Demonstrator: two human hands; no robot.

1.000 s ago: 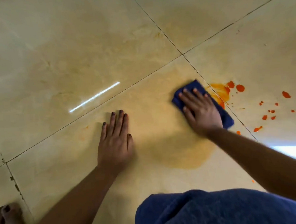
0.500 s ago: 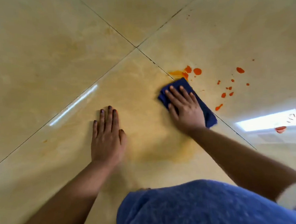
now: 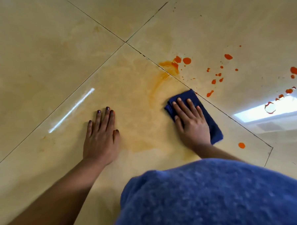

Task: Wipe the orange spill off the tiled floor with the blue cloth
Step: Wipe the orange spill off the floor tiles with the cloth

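My right hand [image 3: 190, 123] lies flat with straight fingers on the folded blue cloth [image 3: 212, 126], pressing it to the glossy beige tiled floor [image 3: 37, 49]. Beyond the cloth, an orange smear [image 3: 170, 66] straddles the grout line, and a faint curved streak [image 3: 157, 85] trails from it toward the cloth. Orange drops [image 3: 216, 76] dot the tile to the right, with more drops [image 3: 294, 71] near the right edge and one single drop [image 3: 241, 145] near the cloth. My left hand [image 3: 101, 135] rests flat on the floor, fingers straight, holding nothing.
A pale yellowish wet film [image 3: 140, 135] covers the tile between my hands. Blue fabric over my knee [image 3: 209, 195] fills the bottom of the view. A bright window reflection [image 3: 271, 109] glares on the floor at right. Grout lines cross at the upper middle [image 3: 125, 42].
My right hand has dragged the cloth back toward me, away from the orange smear, leaving a curved streak. The left hand stays planted. The camera view has shifted.
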